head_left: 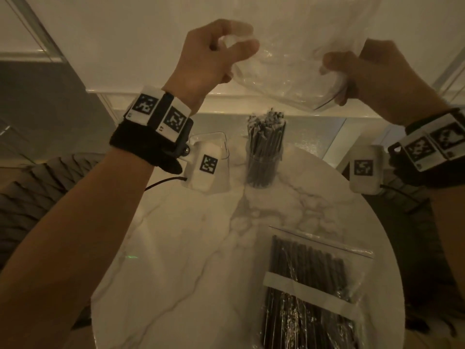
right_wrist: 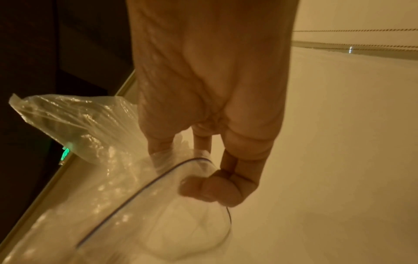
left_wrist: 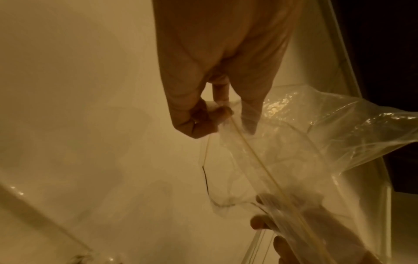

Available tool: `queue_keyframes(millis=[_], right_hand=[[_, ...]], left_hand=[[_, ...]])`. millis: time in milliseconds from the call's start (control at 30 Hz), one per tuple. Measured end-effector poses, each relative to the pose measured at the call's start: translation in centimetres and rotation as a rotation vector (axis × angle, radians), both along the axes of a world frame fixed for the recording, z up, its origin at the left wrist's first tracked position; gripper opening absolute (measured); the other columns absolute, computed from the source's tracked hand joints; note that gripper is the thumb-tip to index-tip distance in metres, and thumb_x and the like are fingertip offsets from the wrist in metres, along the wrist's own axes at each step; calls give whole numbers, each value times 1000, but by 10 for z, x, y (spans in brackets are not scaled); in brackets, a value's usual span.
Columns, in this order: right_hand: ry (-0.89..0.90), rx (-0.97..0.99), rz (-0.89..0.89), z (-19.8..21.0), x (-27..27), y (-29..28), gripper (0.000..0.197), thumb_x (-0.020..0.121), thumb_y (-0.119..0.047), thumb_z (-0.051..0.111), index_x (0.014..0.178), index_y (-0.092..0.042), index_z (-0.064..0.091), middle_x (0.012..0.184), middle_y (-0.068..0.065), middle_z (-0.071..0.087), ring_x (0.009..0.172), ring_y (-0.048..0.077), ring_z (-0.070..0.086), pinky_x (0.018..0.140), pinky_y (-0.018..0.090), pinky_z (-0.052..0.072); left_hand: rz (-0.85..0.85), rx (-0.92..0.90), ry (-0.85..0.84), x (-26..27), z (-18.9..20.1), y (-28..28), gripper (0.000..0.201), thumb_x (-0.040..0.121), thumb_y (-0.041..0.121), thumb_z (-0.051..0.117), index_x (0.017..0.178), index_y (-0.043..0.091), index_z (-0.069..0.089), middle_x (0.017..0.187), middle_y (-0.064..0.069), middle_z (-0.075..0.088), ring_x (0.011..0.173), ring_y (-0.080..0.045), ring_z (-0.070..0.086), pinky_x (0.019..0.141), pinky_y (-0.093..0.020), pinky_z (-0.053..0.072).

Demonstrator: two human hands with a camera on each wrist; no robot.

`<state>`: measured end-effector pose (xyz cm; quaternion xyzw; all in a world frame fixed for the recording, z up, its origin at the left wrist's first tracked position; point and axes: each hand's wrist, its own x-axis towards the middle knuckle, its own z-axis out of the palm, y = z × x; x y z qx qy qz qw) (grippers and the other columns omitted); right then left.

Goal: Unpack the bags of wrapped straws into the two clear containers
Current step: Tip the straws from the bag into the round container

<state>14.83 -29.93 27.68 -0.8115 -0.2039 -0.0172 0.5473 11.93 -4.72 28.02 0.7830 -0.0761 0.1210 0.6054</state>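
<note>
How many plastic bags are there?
2. An empty bag is held up by the left hand and right hand; a full bag lies on the table.

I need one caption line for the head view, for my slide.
Both hands, left and right, hold an empty clear bag above a straw-filled container.

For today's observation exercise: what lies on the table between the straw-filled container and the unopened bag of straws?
Only bare marble table separates the container from the bag, in the head view.

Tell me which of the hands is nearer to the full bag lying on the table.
Right. The right hand is roughly above the full bag; the left hand is farther to the left.
</note>
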Motion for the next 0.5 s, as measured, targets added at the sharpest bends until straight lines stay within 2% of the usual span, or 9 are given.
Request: queue_keyframes(millis=[67,100,167,233,300,333,400,467,500], right_hand=[[-33,0,14,8,-23,-2,31,90,-38,58,95,-10,71,97,25,65,67,42,52,54,27,46],[-29,-9,38,7,-37,-4,28,89,-41,58,79,-19,73,91,23,68,68,48,53,56,32,47],[82,-19,88,-12,-62,-11,38,81,-51,61,59,-22,73,74,15,71,67,49,56,62,42,50],[295,-109,127,-53,-84,-18,54,69,-68,63,68,-15,74,73,25,68,60,41,55,54,35,52],[469,-310,215,-108,-106,-20,73,68,-77,55,78,-5,70,76,30,66,59,44,59,51,26,53],[544,-394,245,-135,-117,-19,79,69,-79,50,82,-4,69,77,26,69,65,44,64,56,29,57],[723,-437,291,-184,-137,-13,86,66,-83,48,92,-3,69,80,21,72,70,42,66,72,44,59],[838,-381,310,-221,-150,-5,76,72,-76,53,98,-7,68,80,24,71,66,40,61,65,48,55],[869,-373,304,-234,-153,-1,69,78,-70,52,100,-7,67,82,27,70,65,38,60,57,41,54]], left_hand=[[-42,29,-32,-20,5,2,15,83,35,67,84,20,69,98,-32,60,52,-10,50,59,-29,52],[-57,49,-8,-31,4,4,18,86,36,64,80,20,69,97,-32,62,49,-8,50,56,-24,50],[-95,131,158,-57,-11,10,25,87,41,59,79,21,70,82,-13,70,53,-6,56,56,-20,52],[-157,283,397,-84,-43,19,30,84,48,55,75,24,71,68,6,70,59,-5,61,57,-19,53],[-240,383,653,-106,-85,27,35,85,50,52,76,22,69,69,6,68,69,-9,63,62,-22,53],[-264,415,776,-114,-108,30,38,87,50,49,81,19,69,75,4,68,74,-12,63,66,-24,52],[-278,443,984,-130,-154,35,44,91,51,46,96,14,68,90,0,68,83,-16,65,69,-24,52],[-250,406,1126,-142,-191,35,48,91,53,45,105,11,66,100,-4,66,89,-19,65,69,-24,55],[-226,382,1172,-146,-205,35,48,91,53,45,104,11,64,97,-4,64,85,-19,63,70,-25,56]])
